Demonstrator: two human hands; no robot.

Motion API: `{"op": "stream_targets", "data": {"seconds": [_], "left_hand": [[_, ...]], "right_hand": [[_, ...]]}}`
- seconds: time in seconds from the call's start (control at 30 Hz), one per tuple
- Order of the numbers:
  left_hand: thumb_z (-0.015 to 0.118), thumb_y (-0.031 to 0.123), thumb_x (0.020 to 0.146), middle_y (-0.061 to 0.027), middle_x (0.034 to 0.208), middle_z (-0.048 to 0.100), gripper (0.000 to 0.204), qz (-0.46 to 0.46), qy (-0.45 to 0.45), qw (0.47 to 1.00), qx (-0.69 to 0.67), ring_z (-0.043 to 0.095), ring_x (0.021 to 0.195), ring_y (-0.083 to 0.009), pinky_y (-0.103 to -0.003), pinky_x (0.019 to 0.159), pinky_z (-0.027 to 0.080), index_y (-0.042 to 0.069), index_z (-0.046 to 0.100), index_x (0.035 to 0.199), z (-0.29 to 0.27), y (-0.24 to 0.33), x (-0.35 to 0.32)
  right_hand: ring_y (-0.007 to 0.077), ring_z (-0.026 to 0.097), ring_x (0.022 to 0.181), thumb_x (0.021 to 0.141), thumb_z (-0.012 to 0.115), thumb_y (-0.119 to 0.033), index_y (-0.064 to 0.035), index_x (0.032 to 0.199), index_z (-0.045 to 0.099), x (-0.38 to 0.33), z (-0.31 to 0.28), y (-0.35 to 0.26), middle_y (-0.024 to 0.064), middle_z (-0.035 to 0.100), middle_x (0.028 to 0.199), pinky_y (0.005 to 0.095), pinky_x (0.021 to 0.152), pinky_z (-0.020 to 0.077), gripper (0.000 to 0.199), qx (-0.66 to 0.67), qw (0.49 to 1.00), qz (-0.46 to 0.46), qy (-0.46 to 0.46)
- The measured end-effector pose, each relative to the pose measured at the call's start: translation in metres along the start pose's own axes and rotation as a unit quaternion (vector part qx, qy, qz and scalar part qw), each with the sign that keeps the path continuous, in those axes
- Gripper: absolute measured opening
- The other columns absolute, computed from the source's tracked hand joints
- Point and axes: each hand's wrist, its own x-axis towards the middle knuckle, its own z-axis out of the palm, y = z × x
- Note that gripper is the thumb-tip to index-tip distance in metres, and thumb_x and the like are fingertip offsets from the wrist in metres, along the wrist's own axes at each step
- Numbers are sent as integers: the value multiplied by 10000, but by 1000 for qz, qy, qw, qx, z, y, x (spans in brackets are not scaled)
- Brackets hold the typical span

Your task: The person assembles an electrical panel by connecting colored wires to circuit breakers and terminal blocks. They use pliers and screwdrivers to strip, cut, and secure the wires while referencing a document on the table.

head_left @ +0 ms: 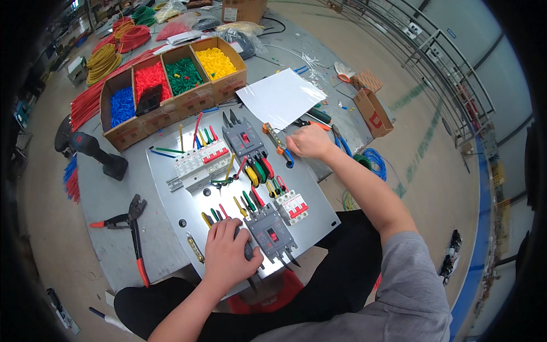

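A metal mounting plate [319,221] lies before me, carrying wired breakers. My left hand [228,251] is at its near edge, fingers curled round a dark grey, handle-like object [248,251], mostly covered. Beside that hand is a grey moulded-case breaker [272,233] with a red switch; a matching breaker [244,138] sits farther up. My right hand [307,141] is closed at the plate's far right edge, next to a brass terminal bar [273,135] with orange ends and a blue wire [290,162]. What its fingers grip is hidden. Small breakers [293,206] and coloured wires stand between.
A cardboard box [119,135] of blue, red, green and yellow caps stands behind the plate. White paper [282,97] lies right of it. Crimping pliers [135,222] and a cordless driver [97,153] are at left; blue-handled pliers [341,139] lie beyond my right hand.
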Motion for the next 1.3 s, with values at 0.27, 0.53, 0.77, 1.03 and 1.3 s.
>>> {"op": "stream_targets", "data": {"seconds": [0.27,0.53,0.77,1.03,1.3], "left_hand": [[777,209,728,-172,1223,633,263,13,22,1000,3,606,1208,-393,-517,1088,449,63,642,900,2,-1,0],[773,214,746,-179,1246,640,255,18,33,999,-11,605,1215,-393,-512,1091,444,60,658,914,3,-1,-3],[766,224,766,-182,1257,644,248,18,37,999,-11,604,1225,-388,-505,1100,438,58,663,919,2,-1,-7],[783,250,796,-180,1262,653,253,22,32,999,-7,608,1227,-377,-494,1124,424,56,680,923,2,1,-8],[784,256,796,-176,1249,652,252,24,33,999,-10,613,1207,-377,-498,1113,429,58,681,913,3,-1,-8]], "right_hand": [[293,672,716,1045,584,-378,-127,636,687,21,17,28,76,692,683,468,683,541,491,7,993,-98,66],[371,727,840,1112,498,-541,-128,837,827,5,-13,24,121,756,796,514,755,561,595,49,989,126,-61],[444,705,1053,1165,456,-530,-25,1255,615,-11,-74,-13,244,741,1137,513,932,536,537,282,918,253,-119],[338,717,947,1153,487,-367,-13,1020,736,-35,-71,-46,172,750,960,451,872,550,453,284,888,332,-144],[323,708,601,1133,487,-347,13,971,745,-10,-43,-61,175,716,733,486,682,588,472,257,862,402,-174]]}}
